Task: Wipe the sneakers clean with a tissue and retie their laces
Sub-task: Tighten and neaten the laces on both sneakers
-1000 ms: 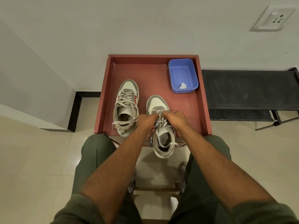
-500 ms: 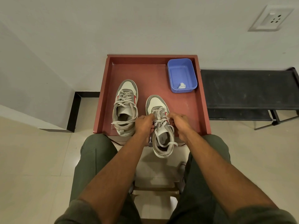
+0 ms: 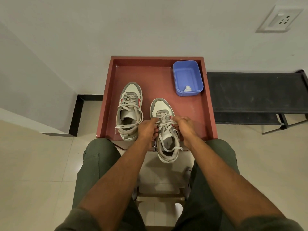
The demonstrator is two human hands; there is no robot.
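Two white-and-grey sneakers with red accents stand on a red tray table (image 3: 206, 104). The left sneaker (image 3: 130, 112) has loose laces spilling over its sides. The right sneaker (image 3: 165, 130) sits nearer me, its heel overhanging the table's front edge. My left hand (image 3: 147, 129) pinches its lace (image 3: 164, 121) on the left side of the tongue. My right hand (image 3: 184, 125) pinches the lace on the right side. Loose lace ends trail across the shoe opening. A crumpled white tissue (image 3: 187, 88) lies in a blue plastic tub (image 3: 187, 77) at the table's far right.
A black folding bench (image 3: 256, 94) stands to the right of the table. White walls rise behind, with a socket (image 3: 280, 19) at the upper right. My knees in green trousers flank the table's front edge above a pale tiled floor (image 3: 33, 164).
Both hands have drawn apart from the middle of the right sneaker's lacing to either side, pulling the lace outwards. The sneakers and tub have not moved.
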